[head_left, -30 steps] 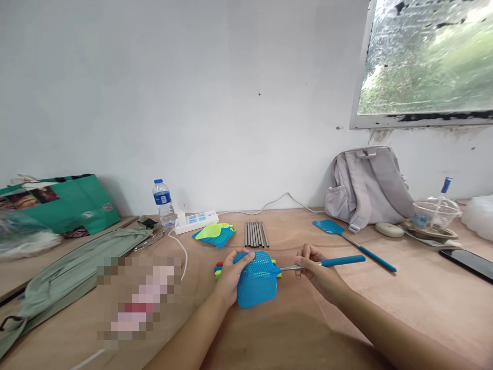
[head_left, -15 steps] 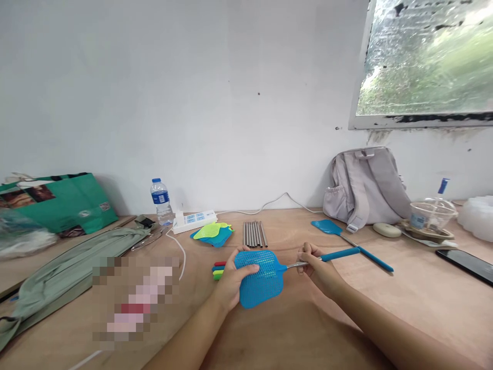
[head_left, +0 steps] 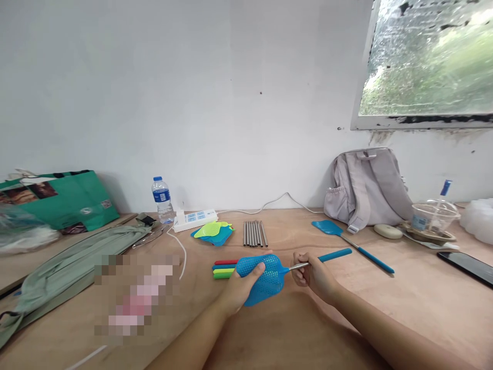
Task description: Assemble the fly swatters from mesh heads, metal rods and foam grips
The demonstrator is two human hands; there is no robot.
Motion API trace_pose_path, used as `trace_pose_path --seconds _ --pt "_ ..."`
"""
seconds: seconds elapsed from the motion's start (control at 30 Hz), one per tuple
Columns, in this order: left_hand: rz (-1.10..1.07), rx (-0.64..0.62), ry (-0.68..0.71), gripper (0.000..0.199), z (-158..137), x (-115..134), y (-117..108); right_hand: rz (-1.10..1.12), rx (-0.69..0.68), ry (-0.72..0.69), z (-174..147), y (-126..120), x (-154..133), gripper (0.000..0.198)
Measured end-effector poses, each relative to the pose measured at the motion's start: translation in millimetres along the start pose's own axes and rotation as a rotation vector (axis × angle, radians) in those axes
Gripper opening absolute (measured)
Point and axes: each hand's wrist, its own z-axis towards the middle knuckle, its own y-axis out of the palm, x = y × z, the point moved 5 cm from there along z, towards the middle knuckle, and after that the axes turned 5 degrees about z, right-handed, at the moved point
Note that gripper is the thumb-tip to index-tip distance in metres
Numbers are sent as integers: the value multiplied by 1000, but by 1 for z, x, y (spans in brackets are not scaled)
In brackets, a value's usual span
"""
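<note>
A blue fly swatter [head_left: 265,277] is held between my two hands above the table. My left hand [head_left: 241,288] grips its mesh head, thumb on top and the other fingers hidden beneath. My right hand [head_left: 311,272] is closed around the metal rod, just short of the blue handle [head_left: 336,255]. Behind my left hand lie red, blue and green handles [head_left: 224,269]. Farther back are several metal rods [head_left: 255,234] in a row and a pile of green and blue swatter heads [head_left: 213,233]. Another blue fly swatter [head_left: 352,244] lies to the right.
A white power strip [head_left: 195,220] and a water bottle [head_left: 162,198] stand near the wall. On the right are a grey backpack [head_left: 365,190], a plastic cup [head_left: 433,216] and a phone [head_left: 468,267]. A green bag [head_left: 77,200] and a grey-green cloth bag [head_left: 80,257] lie left.
The swatter's head has tilted and its mesh now looks bent in my left hand. The handle end has shifted slightly left, and more of the colored handles shows.
</note>
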Motion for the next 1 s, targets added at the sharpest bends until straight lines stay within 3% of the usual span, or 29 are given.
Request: trace_pose_path --seconds 0.3,0.5,0.6,0.7,0.77,0.87,1.0 --pt "435 -177 227 38 -17 17 11 116 -200 -101 -7 16 2 19" --pt "553 -129 339 32 -19 24 10 122 -244 -89 -11 20 6 18" --pt "572 -100 337 32 -17 25 6 73 -236 -119 -11 20 4 19" --pt "560 -94 248 36 -12 21 0 25 -227 -125 -9 20 1 20" --pt "545 -71 202 34 -8 19 -3 -13 -188 -125 -6 18 -2 21" --pt "505 -13 180 31 -3 20 -8 -35 -27 -171 0 5 -11 21" --pt "387 44 137 40 4 20 -17 12 245 -368 2 -30 -36 29"
